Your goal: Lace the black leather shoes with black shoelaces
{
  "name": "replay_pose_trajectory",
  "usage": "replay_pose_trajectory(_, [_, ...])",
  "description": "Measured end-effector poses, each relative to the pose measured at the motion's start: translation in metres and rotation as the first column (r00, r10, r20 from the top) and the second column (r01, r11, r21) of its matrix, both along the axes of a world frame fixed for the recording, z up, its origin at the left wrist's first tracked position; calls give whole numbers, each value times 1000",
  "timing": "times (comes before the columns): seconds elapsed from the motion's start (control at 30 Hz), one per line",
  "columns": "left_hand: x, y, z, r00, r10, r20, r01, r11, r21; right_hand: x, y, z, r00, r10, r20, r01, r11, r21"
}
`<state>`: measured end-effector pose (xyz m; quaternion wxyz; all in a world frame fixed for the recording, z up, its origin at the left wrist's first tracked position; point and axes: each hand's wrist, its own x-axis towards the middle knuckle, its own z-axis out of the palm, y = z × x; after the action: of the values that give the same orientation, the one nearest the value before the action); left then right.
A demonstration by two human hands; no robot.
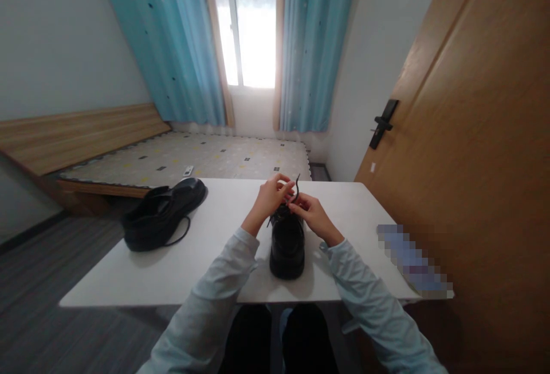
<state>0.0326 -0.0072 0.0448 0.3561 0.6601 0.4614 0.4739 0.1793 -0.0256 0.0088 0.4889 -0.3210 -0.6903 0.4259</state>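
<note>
A black leather shoe (287,245) stands on the white table (206,248) right in front of me, toe towards me. Both my hands are over its far, laced part. My left hand (271,195) pinches a black shoelace (296,186), which loops up between the hands. My right hand (310,212) grips the lace too, its fingertips touching the left hand's. A second black shoe (161,213) lies at the table's far left, its loose lace trailing on the tabletop.
Beyond the table lies a low bed with a patterned mattress (193,156) and a small remote on it. Blue curtains frame a bright window (251,24). A wooden door (472,133) with a black handle stands close on the right.
</note>
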Motion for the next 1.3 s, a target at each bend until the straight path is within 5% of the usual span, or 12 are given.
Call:
replay_pose_trajectory(0.17, [-20, 1, -9, 978, -198, -71, 182, 965, -188, 4, 3, -1, 1000, -21, 1, 21, 1000, 19])
replay_pose_trajectory(0.43, [-35, -10, -13, 895, -417, 160, 446, 846, -293, 4, 4, -4, 995, -83, -52, 84, 996, 4])
replay_pose_trajectory(0.77, [-25, -7, -32, 967, -237, -90, 241, 970, 34, 2, 3, 1, 990, -84, -112, 79, 996, -48])
replay_pose_trajectory(0.97, [-26, -9, -32, 949, -211, -234, 249, 958, 145, 3, 0, 4, 990, -69, -125, 63, 997, -51])
replay_pose_trajectory(1.3, [-17, -23, -26, 967, -111, -230, 162, 963, 216, 7, 0, 4, 985, -15, -174, -2, 995, -95])
